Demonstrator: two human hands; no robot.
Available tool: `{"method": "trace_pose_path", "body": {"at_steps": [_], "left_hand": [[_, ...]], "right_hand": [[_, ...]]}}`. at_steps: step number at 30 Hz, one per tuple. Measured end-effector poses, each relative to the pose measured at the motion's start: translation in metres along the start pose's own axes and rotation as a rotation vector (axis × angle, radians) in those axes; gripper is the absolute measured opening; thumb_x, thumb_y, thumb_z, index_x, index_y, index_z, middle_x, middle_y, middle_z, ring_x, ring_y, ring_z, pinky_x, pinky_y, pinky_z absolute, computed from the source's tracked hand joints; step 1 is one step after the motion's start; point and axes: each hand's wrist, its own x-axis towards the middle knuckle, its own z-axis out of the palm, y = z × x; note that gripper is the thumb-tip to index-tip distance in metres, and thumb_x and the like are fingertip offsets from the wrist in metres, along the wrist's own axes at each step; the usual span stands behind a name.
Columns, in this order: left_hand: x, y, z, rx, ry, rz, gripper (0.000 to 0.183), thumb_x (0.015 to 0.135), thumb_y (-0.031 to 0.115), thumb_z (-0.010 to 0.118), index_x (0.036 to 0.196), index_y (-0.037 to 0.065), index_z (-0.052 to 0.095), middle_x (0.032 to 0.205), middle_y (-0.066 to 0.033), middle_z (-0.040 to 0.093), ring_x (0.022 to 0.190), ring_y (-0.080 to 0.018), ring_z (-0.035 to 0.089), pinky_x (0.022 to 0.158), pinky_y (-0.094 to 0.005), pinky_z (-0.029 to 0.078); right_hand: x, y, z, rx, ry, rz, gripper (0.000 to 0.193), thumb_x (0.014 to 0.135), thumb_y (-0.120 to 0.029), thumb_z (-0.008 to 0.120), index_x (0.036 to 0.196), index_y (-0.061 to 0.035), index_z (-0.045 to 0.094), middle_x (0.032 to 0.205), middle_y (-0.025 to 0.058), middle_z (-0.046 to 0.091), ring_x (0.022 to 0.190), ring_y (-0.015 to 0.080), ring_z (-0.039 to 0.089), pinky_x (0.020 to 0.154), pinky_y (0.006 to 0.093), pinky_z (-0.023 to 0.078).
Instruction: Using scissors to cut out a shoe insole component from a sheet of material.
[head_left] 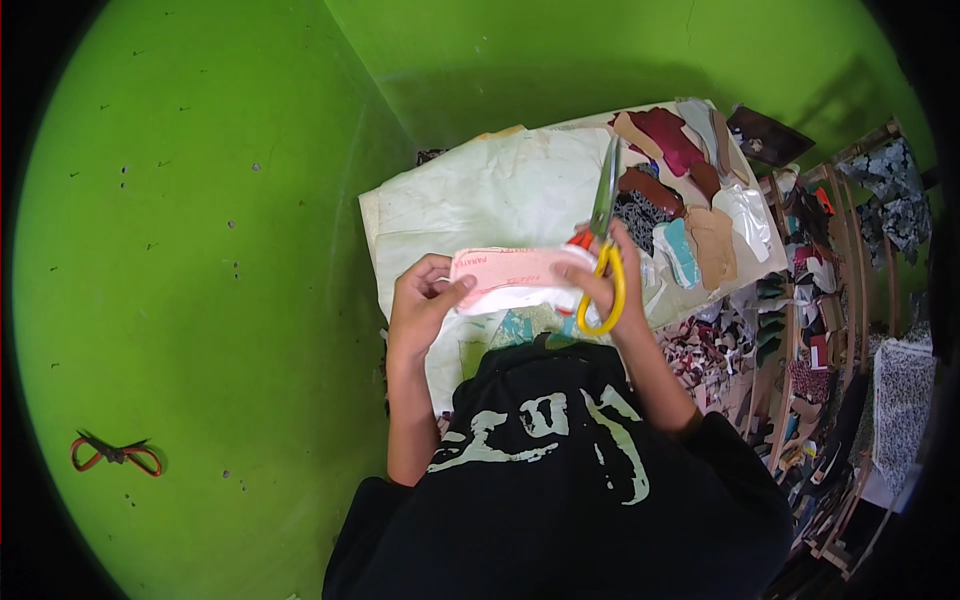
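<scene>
Both my hands hold a flat, oblong pink-and-white piece (510, 271) level above the table; its material is not clear. My left hand (425, 300) pinches its left end between thumb and fingers. The right end is gripped by my right hand (610, 285), thumb on top. That same hand also carries a pair of scissors (609, 262) with yellow and red handles, blades pointing up and away from me. Beneath the piece, part of a patterned green-and-teal area of the table shows; the rest is hidden by my arms and black shirt.
A large pale sheet (480, 190) covers the table. Leather and fabric cutouts, among them a maroon piece (672, 140), a tan piece (712, 250) and a teal piece (680, 252), lie at its right. Shelves stuffed with scraps (800, 400) stand further right. Red-handled cutters (115, 455) hang on the green wall.
</scene>
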Motion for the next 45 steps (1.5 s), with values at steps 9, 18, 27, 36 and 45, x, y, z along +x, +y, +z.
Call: {"method": "trace_pose_path", "body": {"at_steps": [9, 18, 27, 36, 45], "left_hand": [[-0.003, -0.011, 0.037, -0.083, -0.648, -0.297, 0.059, 0.08, 0.002, 0.075, 0.131, -0.003, 0.047, 0.107, -0.0085, 0.064, 0.091, -0.0164, 0.067, 0.071, -0.0285, 0.06], [-0.014, 0.017, 0.052, -0.564, -0.143, 0.127, 0.053, 0.076, -0.006, 0.071, 0.123, -0.006, 0.047, 0.1, -0.0159, 0.065, 0.088, -0.0227, 0.069, 0.071, -0.0331, 0.059], [-0.024, 0.042, 0.086, -0.427, 0.169, 0.334, 0.03, 0.085, -0.003, 0.063, 0.114, -0.005, 0.057, 0.098, -0.0156, 0.067, 0.083, -0.0201, 0.068, 0.068, -0.0324, 0.06], [-0.025, 0.04, 0.099, -0.511, 0.3, 0.38, 0.03, 0.088, -0.002, 0.061, 0.117, -0.005, 0.055, 0.102, -0.0149, 0.066, 0.087, -0.0203, 0.067, 0.071, -0.0329, 0.06], [-0.024, 0.042, 0.084, -0.475, 0.241, 0.403, 0.028, 0.088, -0.002, 0.065, 0.114, -0.007, 0.056, 0.102, -0.0159, 0.066, 0.088, -0.0203, 0.067, 0.073, -0.0329, 0.06]], "right_hand": [[0.033, -0.02, 0.005, -0.015, -0.029, -0.106, 0.053, 0.072, -0.013, 0.085, 0.109, -0.0024, 0.048, 0.087, 0.0047, 0.058, 0.078, 0.0096, 0.057, 0.071, 0.0238, 0.048], [-0.027, -0.02, -0.006, -0.178, -0.336, -0.094, 0.075, 0.083, -0.064, 0.062, 0.112, 0.0007, 0.037, 0.091, 0.0091, 0.052, 0.08, 0.0179, 0.055, 0.073, 0.0308, 0.047], [-0.048, -0.057, 0.014, -0.293, -0.532, 0.006, 0.094, 0.073, -0.084, 0.052, 0.105, 0.0024, 0.034, 0.086, 0.0163, 0.052, 0.075, 0.029, 0.056, 0.071, 0.0375, 0.047], [-0.044, -0.069, 0.019, -0.232, -0.527, 0.165, 0.084, 0.076, -0.076, 0.06, 0.1, -0.0006, 0.033, 0.077, 0.0142, 0.052, 0.065, 0.0255, 0.055, 0.061, 0.0354, 0.046], [-0.039, -0.063, 0.01, -0.186, -0.492, 0.176, 0.087, 0.066, -0.071, 0.075, 0.101, -0.0019, 0.034, 0.075, 0.0112, 0.053, 0.062, 0.0205, 0.053, 0.057, 0.0317, 0.044]]}}
